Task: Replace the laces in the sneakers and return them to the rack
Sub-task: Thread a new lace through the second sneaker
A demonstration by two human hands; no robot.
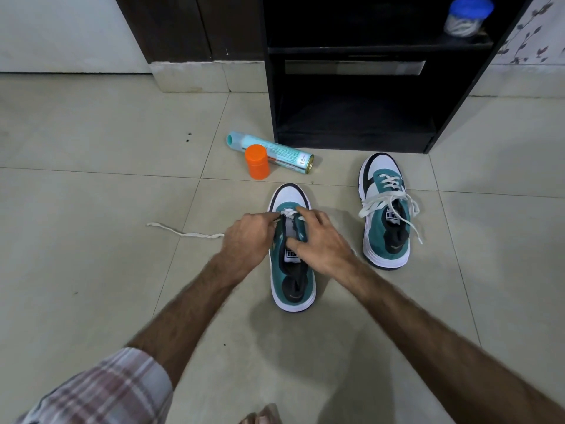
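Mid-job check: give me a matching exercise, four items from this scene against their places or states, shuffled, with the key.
Things:
1. right sneaker
2. spray can
3. orange-lidded container
4. blue-lidded jar

Places or states:
A. lying on its side on the floor
B. on the rack's shelf
C. laced, laces loose, beside the rack
D. upright on the floor, in front of the can

Pairs: 1-C, 2-A, 3-D, 4-B

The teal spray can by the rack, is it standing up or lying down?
Lying down. The spray can rests on its side on the floor tiles, behind the upright orange container.
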